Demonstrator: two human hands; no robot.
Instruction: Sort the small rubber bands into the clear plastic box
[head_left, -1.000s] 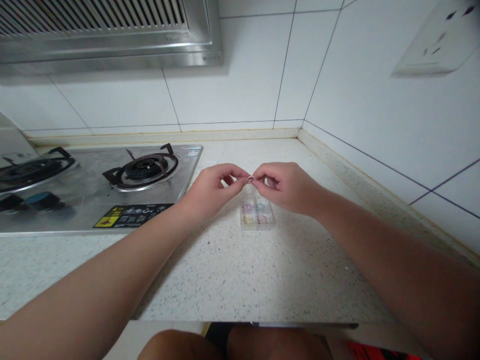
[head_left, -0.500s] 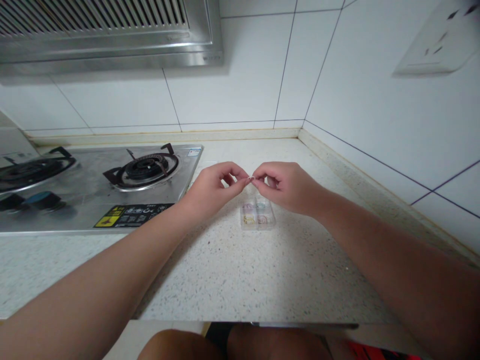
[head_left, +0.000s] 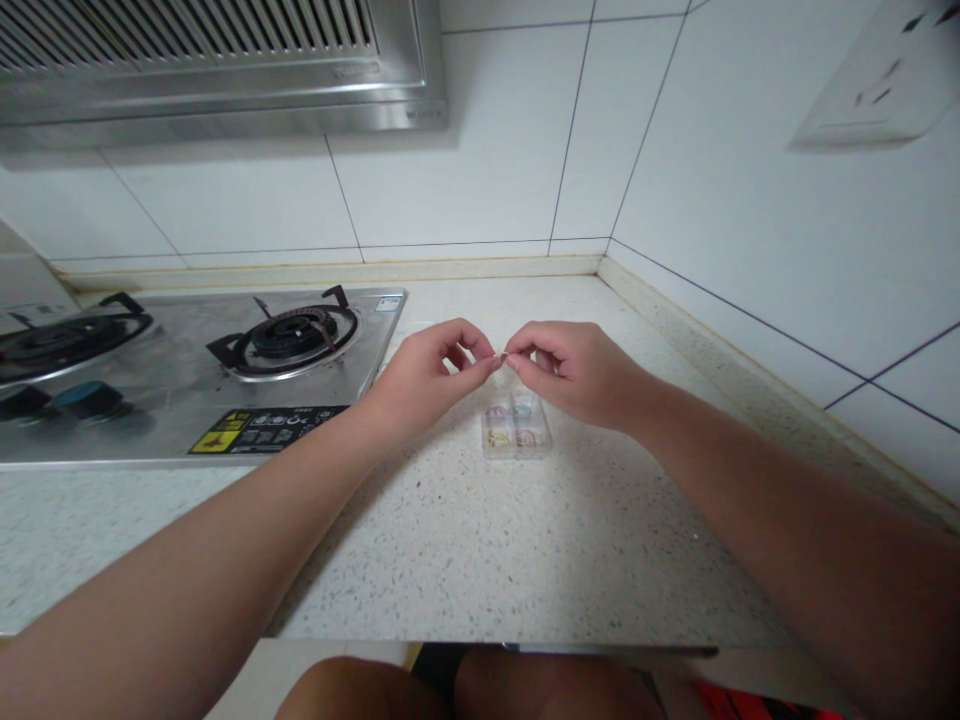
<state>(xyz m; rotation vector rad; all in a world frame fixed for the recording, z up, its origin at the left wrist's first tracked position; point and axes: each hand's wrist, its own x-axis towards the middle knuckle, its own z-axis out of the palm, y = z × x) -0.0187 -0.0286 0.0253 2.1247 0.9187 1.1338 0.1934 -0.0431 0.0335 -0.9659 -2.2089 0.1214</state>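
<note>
My left hand and my right hand meet above the counter, thumb and forefinger pinched in each. Between the fingertips is a small pale loop, thin like a little elastic band; most of it is covered by the fingers. Below them, on the counter, a clear plastic compartment box lies partly under my hands. Its visible compartments hold thin coloured loops, among them a yellow one and a brownish one. The far part of the box is hard to make out.
A steel gas stove with black burners stands to the left, below a range hood. The speckled counter runs to tiled walls behind and on the right. A socket plate is on the right wall.
My fingertips have drawn slightly closer together, and less of the pale loop shows between them. The box has stayed in place.
</note>
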